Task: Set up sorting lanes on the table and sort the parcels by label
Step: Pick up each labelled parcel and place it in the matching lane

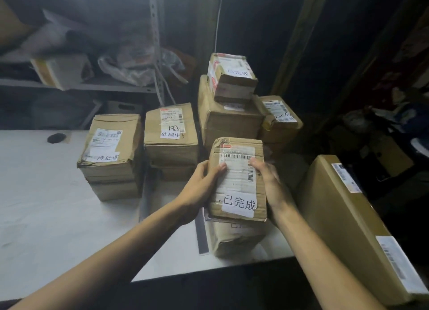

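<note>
we are mid-sort: our left hand (200, 189) and right hand (269, 182) grip the held parcel (239, 177) by its long sides, fingers (255, 163) curled over the edges, above a lower parcel (234, 237) near the bench's front edge. its label reads 已完成, matching the small box (232, 77) that tops the done stack (228, 119) at twelve o'clock. we judge the next move is a carry forward onto that tall pile, set squarely lest it tip. the 处理中 stack (171, 135) stands at ten o'clock and the 待处理 stack (111, 156) at nine. the bench (46, 205) is pale, with a dark tape strip (202, 235) that looks like a lane mark. a long carton (348, 216) lies at three o'clock, and cluttered shelving (81, 86) stands behind in a dim room.
</note>
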{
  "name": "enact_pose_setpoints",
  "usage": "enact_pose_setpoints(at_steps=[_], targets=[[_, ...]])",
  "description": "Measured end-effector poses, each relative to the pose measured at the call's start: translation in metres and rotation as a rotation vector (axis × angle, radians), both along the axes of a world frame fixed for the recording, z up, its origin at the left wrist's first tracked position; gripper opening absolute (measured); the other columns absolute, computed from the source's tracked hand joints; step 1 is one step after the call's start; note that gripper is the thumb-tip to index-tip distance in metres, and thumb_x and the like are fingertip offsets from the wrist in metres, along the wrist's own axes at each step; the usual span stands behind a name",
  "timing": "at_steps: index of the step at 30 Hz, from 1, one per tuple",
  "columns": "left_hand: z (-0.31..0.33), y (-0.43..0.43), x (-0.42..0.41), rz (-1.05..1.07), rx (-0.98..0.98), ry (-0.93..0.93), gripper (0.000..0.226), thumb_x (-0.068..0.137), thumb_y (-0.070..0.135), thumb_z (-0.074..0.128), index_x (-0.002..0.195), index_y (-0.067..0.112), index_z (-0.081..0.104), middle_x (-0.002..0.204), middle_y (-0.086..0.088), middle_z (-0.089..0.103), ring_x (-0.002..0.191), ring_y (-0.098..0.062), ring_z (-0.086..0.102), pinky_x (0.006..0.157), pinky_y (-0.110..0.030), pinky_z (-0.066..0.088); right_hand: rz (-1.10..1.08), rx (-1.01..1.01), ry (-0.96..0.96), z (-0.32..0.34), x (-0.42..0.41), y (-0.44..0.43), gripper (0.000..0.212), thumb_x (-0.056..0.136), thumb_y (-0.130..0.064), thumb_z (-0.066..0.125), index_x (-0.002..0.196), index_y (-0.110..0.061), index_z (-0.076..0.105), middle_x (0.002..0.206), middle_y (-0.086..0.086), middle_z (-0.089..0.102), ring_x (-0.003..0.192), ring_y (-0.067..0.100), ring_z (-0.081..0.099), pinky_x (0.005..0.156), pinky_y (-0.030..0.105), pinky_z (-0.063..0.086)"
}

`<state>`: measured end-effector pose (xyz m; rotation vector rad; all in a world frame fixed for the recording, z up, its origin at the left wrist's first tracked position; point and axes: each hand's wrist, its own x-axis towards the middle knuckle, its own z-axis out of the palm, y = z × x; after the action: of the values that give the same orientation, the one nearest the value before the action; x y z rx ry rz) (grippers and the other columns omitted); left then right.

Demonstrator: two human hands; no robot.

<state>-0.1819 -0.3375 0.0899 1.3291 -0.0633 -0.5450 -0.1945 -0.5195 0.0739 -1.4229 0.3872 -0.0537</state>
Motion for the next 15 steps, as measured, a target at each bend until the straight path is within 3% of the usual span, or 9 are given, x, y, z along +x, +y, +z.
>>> enact_pose_setpoints(at_steps=[5, 7, 9, 11, 13, 15], targets=[[-0.035, -0.033, 0.020, 0.089, 0.124, 0.070, 0.090, 0.073, 0.079, 0.059, 0.140, 0.023, 0.041, 0.133, -0.003, 0.060, 0.114, -0.020, 0.065, 0.099, -0.045, 0.051, 0.082, 0.109, 0.138, -0.016, 0.037, -0.019, 0.091, 0.052, -0.057, 0.087, 0.121, -0.002, 0.067, 0.112, 0.021, 0.073, 0.107, 0.042, 0.069, 0.102, 0.057, 0.051], [-0.038, -0.042, 0.026, 0.099, 0.310, 0.081, 0.094, 0.071, 0.089, 0.044, 0.141, 0.026, 0.044, 0.137, -0.002, 0.057, 0.122, -0.023, 0.058, 0.107, -0.047, 0.043, 0.099, 0.074, 0.193, -0.019, 0.047, -0.021, 0.072, 0.065, -0.051, 0.082, 0.115, -0.001, 0.070, 0.103, 0.018, 0.076, 0.098, 0.037, 0.073, 0.093, 0.046, 0.058], [-0.038, -0.050, 0.035, 0.142, 0.621, 0.065, 0.076, 0.088, 0.076, 0.029, 0.142, 0.025, 0.044, 0.141, -0.006, 0.047, 0.133, -0.029, 0.042, 0.113, -0.048, 0.031, 0.095, -0.016, 0.230, -0.029, 0.054, -0.027, 0.046, 0.084, -0.044, 0.073, 0.109, -0.005, 0.070, 0.098, 0.012, 0.077, 0.089, 0.029, 0.074, 0.077, 0.031, 0.061], [-0.046, -0.050, 0.040, 0.140, 0.786, 0.052, 0.065, 0.096, 0.064, 0.024, 0.144, 0.024, 0.042, 0.142, -0.012, 0.041, 0.136, -0.032, 0.033, 0.116, -0.048, 0.026, 0.112, -0.060, 0.269, -0.034, 0.058, -0.029, 0.035, 0.091, -0.041, 0.069, 0.107, -0.010, 0.063, 0.101, 0.010, 0.075, 0.092, 0.027, 0.073, 0.080, 0.034, 0.060], [-0.050, -0.049, 0.043, 0.083, 0.730, 0.028, 0.077, 0.088, 0.077, 0.023, 0.142, 0.029, 0.046, 0.140, -0.009, 0.049, 0.134, -0.030, 0.039, 0.114, -0.048, 0.030, 0.156, -0.112, 0.288, -0.036, 0.062, -0.032, 0.037, 0.091, -0.042, 0.069, 0.110, -0.013, 0.057, 0.106, 0.006, 0.072, 0.097, 0.025, 0.071, 0.089, 0.039, 0.057], [-0.069, -0.044, 0.048, 0.064, 0.661, 0.029, 0.093, 0.071, 0.094, 0.025, 0.136, 0.033, 0.053, 0.133, -0.004, 0.058, 0.130, -0.026, 0.047, 0.111, -0.047, 0.036, 0.218, -0.208, 0.270, -0.030, 0.064, -0.037, 0.036, 0.092, -0.043, 0.067, 0.113, -0.018, 0.050, 0.107, 0.000, 0.067, 0.101, 0.021, 0.067, 0.092, 0.036, 0.054]])
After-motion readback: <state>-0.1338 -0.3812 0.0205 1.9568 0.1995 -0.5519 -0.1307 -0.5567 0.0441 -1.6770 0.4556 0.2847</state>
